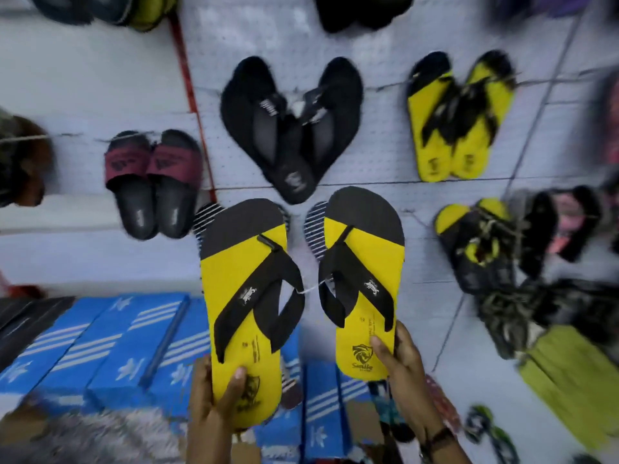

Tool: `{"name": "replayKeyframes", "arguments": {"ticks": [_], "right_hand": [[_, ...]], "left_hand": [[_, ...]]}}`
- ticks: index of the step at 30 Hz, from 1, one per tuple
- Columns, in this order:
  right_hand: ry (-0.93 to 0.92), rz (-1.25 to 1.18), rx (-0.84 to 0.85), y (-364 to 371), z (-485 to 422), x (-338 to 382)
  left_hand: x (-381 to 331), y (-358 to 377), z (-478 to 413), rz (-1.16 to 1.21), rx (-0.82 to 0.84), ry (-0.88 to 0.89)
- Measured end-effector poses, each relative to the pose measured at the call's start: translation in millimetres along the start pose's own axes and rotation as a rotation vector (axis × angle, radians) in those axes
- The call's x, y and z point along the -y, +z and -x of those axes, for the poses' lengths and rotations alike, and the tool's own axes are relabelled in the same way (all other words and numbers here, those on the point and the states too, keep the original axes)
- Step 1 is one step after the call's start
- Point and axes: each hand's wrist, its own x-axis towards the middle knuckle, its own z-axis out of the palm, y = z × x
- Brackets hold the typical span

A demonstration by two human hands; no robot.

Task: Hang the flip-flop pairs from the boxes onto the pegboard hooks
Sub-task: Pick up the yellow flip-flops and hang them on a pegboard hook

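Holding yellow-and-black foam flip-flop pair (301, 289) up to white pegboard (368, 195): left hand (214, 393) and right hand (402, 366) each pinching a heel. Hanging step under way; next, likely needing joining tie (310, 289) looped over a hook near pegboard's lower edge.

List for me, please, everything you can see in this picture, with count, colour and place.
held flip-flops: one pair, yellow with black toes and straps, centre, joined by a thin tie
striped flip-flops: one pair, black and white, hanging behind the held pair
black flip-flops: one pair, black, on the pegboard above centre
yellow flip-flops: one pair, yellow and black, hanging upper right
slides: one pair, maroon and black, hanging left
shoe boxes: several, blue with white stripes, bottom left
left hand: one, gripping the left heel
right hand: one, gripping the right heel
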Motion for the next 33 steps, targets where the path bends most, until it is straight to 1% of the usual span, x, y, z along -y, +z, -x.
{"name": "replayKeyframes", "arguments": {"ticks": [3, 7, 10, 13, 16, 19, 23, 26, 28, 30, 33], "right_hand": [[-0.064, 0.0, -0.108, -41, -6, 20], [-0.132, 0.029, -0.27, -85, -28, 47], [-0.169, 0.035, -0.364, -110, -42, 68], [-0.239, 0.018, -0.446, -132, -60, 90], [-0.278, 0.005, -0.476, -153, -84, 116], [-0.343, 0.017, -0.54, -167, -117, 145], [-0.401, -0.059, -0.585, -186, -164, 183], [-0.4, -0.053, -0.567, -212, -204, 200], [-0.383, -0.073, -0.516, -226, -229, 207], [-0.365, -0.144, -0.475, -243, -255, 209], [-0.325, -0.261, -0.463, -254, -277, 216]], "left_hand": [[-16, 44, -2, -0.016, 0.092, 0.052], [-43, 103, -18, 0.041, 0.238, 0.098], [-62, 145, -35, 0.087, 0.342, 0.177], [-81, 184, -55, 0.12, 0.423, 0.276], [-105, 221, -68, 0.134, 0.493, 0.35], [-132, 255, -80, 0.152, 0.478, 0.453], [-163, 305, -98, 0.168, 0.408, 0.5], [-179, 345, -109, 0.193, 0.347, 0.489], [-188, 372, -113, 0.206, 0.307, 0.476], [-195, 397, -116, 0.228, 0.275, 0.454], [-201, 429, -123, 0.254, 0.228, 0.445]]}}
